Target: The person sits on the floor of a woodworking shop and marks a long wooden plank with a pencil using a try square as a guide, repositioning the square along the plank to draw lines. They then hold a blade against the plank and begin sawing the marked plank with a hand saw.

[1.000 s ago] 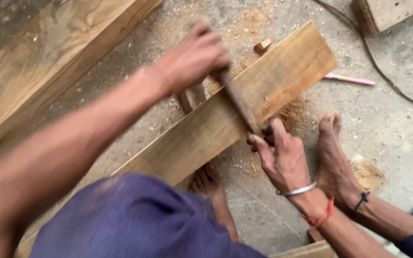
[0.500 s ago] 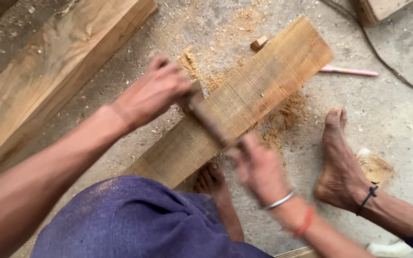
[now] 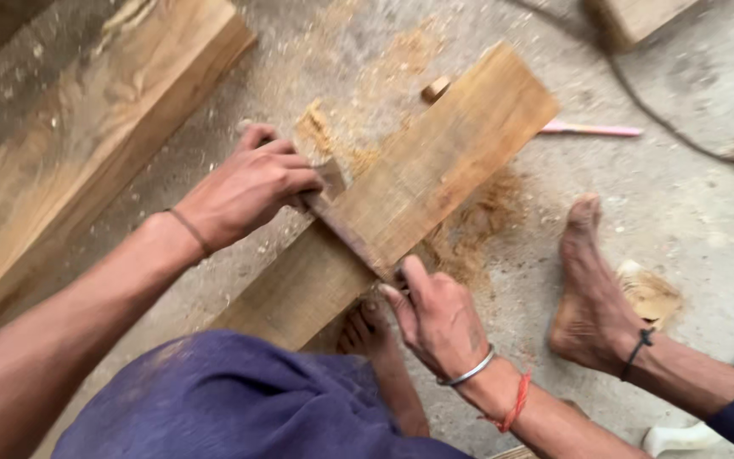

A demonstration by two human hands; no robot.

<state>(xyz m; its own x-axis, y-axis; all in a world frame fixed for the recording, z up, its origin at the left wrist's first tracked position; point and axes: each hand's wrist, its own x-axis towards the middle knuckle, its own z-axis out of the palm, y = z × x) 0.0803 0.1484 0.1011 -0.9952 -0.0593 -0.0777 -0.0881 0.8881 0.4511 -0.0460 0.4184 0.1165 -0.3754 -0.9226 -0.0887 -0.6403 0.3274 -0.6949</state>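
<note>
Two-handed filing across a plank on the sawdust-strewn floor.

The left hand (image 3: 248, 191) wraps its fingers around one end of a long dark rasp (image 3: 346, 234); the right hand (image 3: 435, 319) pinches the other end, the rasp lying across the wooden plank (image 3: 418, 183). Sawdust (image 3: 469, 225) piled beside suggests work well underway. No packages, labels or signs are visible.

Bare arms and feet, blue garment (image 3: 239, 399), steel bangle (image 3: 466, 371), red wrist thread (image 3: 516, 404), black anklet (image 3: 636, 348).
</note>
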